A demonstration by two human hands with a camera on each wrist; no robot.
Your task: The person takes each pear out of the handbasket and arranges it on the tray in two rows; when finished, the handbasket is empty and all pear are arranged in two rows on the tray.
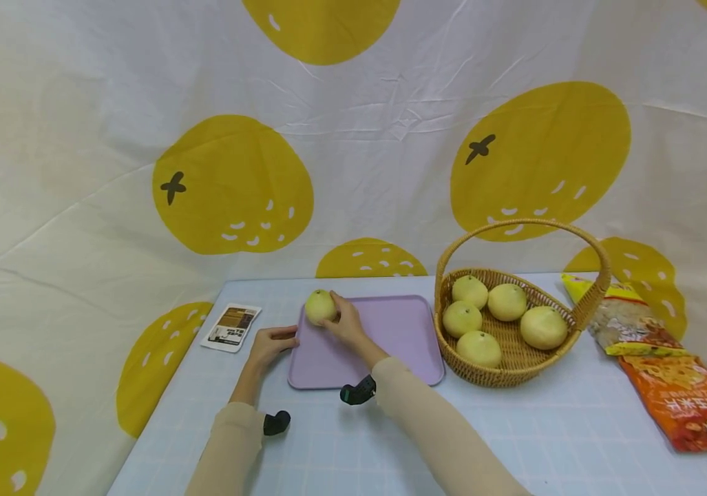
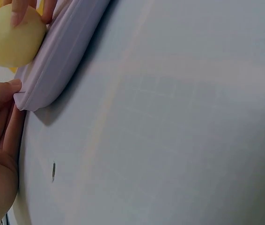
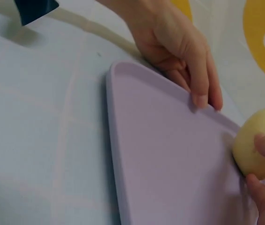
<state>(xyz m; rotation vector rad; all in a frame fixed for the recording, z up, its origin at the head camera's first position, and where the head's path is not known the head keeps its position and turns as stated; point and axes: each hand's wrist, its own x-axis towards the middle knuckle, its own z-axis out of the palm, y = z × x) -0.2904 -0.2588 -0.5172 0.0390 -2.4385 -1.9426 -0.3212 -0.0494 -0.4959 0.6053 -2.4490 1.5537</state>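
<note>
My right hand point(image 1: 348, 325) holds a round, pale yellow pear point(image 1: 318, 307) between thumb and fingers. The pear is at the far left corner of a lilac tray point(image 1: 387, 337); whether it touches the tray is hard to tell. At the tray's left side, my left hand point(image 1: 268, 348) pinches the rim. In the left wrist view, its thumb point(image 2: 14, 85) lies on the rim's upper side, near a corner. To the tray's right stands a wicker basket point(image 1: 517, 355) with a tall arched handle, holding several more pears point(image 1: 507, 302).
A white packet with a brown label point(image 1: 233, 326) lies left of the tray. Right of the basket are a yellow-edged clear snack bag point(image 1: 635, 324) and an orange snack bag point(image 1: 688, 399). A cloth with printed yellow fruit point(image 1: 235, 186) hangs behind the table.
</note>
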